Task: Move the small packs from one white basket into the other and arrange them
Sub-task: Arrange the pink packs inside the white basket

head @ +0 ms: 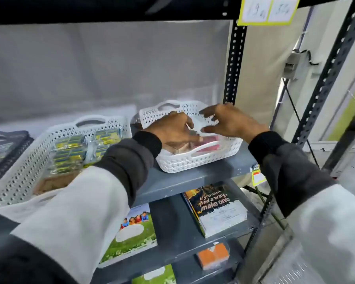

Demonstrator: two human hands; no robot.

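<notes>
Two white perforated baskets stand on the grey shelf. The left basket (25,158) holds several small yellow-and-blue packs (70,154) in rows. The right basket (195,161) contains reddish packs (210,141), blurred and partly hidden. My left hand (172,130) reaches into the right basket, fingers curled over its contents; whether it grips a pack is unclear. My right hand (230,120) hovers over the same basket's far right side with fingers spread and nothing in it.
A dark basket (4,148) sits at the far left. Lower shelves carry notebooks (215,208) and an orange pack (212,256). A black upright post (234,64) stands behind the right basket. Yellow price tags (268,10) hang from the shelf above.
</notes>
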